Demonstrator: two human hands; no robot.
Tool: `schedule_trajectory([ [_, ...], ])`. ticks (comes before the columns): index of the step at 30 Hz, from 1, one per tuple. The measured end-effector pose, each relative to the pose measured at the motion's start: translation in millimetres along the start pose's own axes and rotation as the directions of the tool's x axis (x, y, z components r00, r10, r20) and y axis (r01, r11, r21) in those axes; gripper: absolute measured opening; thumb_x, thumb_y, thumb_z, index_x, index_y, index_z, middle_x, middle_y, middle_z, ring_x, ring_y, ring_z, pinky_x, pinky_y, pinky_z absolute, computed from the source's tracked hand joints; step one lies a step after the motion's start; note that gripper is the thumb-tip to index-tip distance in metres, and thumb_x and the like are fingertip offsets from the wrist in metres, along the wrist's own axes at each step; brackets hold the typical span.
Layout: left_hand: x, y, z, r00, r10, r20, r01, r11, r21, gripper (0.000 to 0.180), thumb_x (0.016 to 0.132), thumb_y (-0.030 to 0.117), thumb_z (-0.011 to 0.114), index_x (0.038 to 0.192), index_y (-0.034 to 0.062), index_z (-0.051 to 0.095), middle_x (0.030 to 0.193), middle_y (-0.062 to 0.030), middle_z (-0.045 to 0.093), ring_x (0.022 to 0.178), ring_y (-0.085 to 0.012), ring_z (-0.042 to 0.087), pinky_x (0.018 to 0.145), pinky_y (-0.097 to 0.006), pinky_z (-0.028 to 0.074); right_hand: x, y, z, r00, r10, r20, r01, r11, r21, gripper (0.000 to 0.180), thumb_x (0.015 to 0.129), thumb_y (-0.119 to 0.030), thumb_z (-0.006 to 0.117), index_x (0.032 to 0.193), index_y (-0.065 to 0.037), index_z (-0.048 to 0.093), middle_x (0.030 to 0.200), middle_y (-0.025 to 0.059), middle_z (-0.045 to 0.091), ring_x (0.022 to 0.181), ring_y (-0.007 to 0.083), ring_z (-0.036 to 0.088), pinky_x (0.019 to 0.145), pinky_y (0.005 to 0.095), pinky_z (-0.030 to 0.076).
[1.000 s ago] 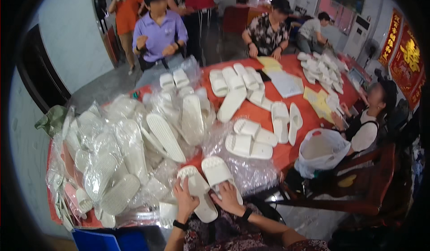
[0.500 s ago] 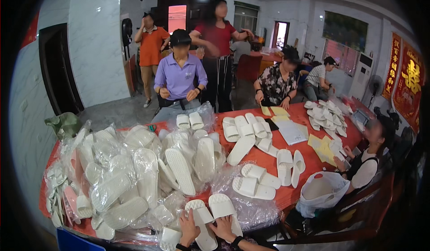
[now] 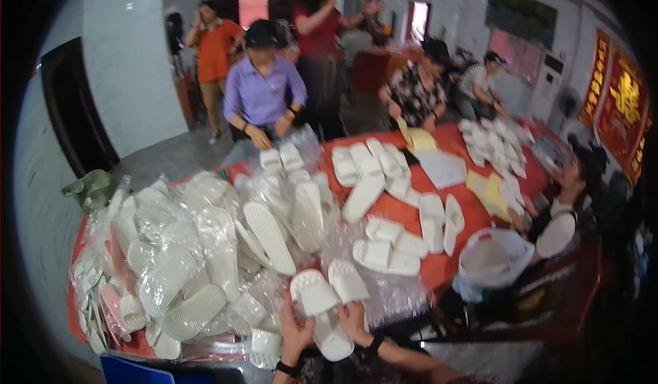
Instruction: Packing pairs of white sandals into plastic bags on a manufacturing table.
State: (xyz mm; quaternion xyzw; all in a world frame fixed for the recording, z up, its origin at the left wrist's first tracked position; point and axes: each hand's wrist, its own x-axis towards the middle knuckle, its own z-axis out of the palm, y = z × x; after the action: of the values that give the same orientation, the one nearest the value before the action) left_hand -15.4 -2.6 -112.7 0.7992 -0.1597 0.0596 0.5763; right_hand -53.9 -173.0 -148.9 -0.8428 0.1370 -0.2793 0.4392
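At the near table edge, my left hand (image 3: pixel 296 327) has its fingers and thumb around the left side of a white slipper (image 3: pixel 334 341), whose broad strap faces up. My right hand (image 3: pixel 354 321) is closed on a second white slipper (image 3: pixel 348 281) that lies against the first on the right. Its heel end is hidden by that hand. Another white slipper (image 3: pixel 265 348) lies just left of my left wrist. Crumpled clear plastic (image 3: pixel 392 308) spreads to the right of the pair.
A heap of plastic-wrapped slippers (image 3: pixel 171 274) fills the left of the red-covered table (image 3: pixel 439 278). Loose pairs (image 3: pixel 387 254) lie at the middle, with yellow sheets (image 3: pixel 488 195) beyond. A white bag (image 3: pixel 495 257) stands right. Several co-workers sit or stand around.
My hands have gone from lying on the slippers to gripping their sides, and the pair is drawn closer together. Across the table, a co-worker in purple has bent toward a pair there.
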Motion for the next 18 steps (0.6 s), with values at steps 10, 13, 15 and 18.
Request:
schedule_trajectory([
  [10, 6.6, 8.7, 54.0, 0.986, -0.105, 0.129, 0.136, 0.956, -0.259, 0.05, 0.082, 0.004, 0.053, 0.131, -0.0027, 0.04, 0.122, -0.0208, 0.052, 0.11, -0.0284, 0.052, 0.094, -0.037, 0.042, 33.9, -26.7, -83.5, 0.932, 0.352, 0.086, -0.357, 0.857, 0.372, 0.027, 0.097, -0.017, 0.046, 0.114, 0.002, 0.054, 0.094, 0.0042, 0.06, 0.087, 0.0107, 0.052, 0.076, 0.0268, 0.044],
  [13, -3.5, 0.7, 74.3, 0.897, 0.126, 0.423, -0.192, 0.975, 0.116, 0.06, 0.077, 0.01, 0.061, 0.131, -0.0024, 0.04, 0.129, -0.0269, 0.043, 0.118, -0.0408, 0.042, 0.099, -0.047, 0.035, 46.6, -7.7, -105.8, 0.906, 0.421, 0.045, -0.392, 0.792, 0.468, 0.027, 0.096, -0.021, 0.047, 0.105, 0.004, 0.055, 0.088, 0.0035, 0.057, 0.081, 0.0104, 0.049, 0.073, 0.0265, 0.042],
  [15, -10.4, 6.3, 86.0, 0.836, 0.121, 0.535, -0.29, 0.926, 0.244, 0.064, 0.076, 0.017, 0.066, 0.134, 0.0031, 0.041, 0.136, -0.0268, 0.036, 0.119, -0.0455, 0.037, 0.098, -0.05, 0.034, 69.0, -5.6, -130.5, 0.893, 0.449, -0.033, -0.401, 0.827, 0.394, 0.029, 0.095, -0.023, 0.049, 0.089, 0.004, 0.056, 0.077, 0.0059, 0.055, 0.073, 0.0122, 0.047, 0.065, 0.0299, 0.041],
  [18, -22.1, 10.1, 100.6, 0.827, 0.062, 0.559, -0.318, 0.871, 0.374, 0.066, 0.074, 0.023, 0.069, 0.135, 0.0173, 0.044, 0.138, -0.0257, 0.032, 0.123, -0.0457, 0.031, 0.098, -0.056, 0.031, 100.3, 31.2, -163.1, 0.874, 0.479, -0.084, -0.431, 0.843, 0.323, 0.033, 0.094, -0.025, 0.05, 0.08, 0.005, 0.053, 0.076, 0.0085, 0.054, 0.073, 0.0127, 0.046, 0.065, 0.0305, 0.041],
])
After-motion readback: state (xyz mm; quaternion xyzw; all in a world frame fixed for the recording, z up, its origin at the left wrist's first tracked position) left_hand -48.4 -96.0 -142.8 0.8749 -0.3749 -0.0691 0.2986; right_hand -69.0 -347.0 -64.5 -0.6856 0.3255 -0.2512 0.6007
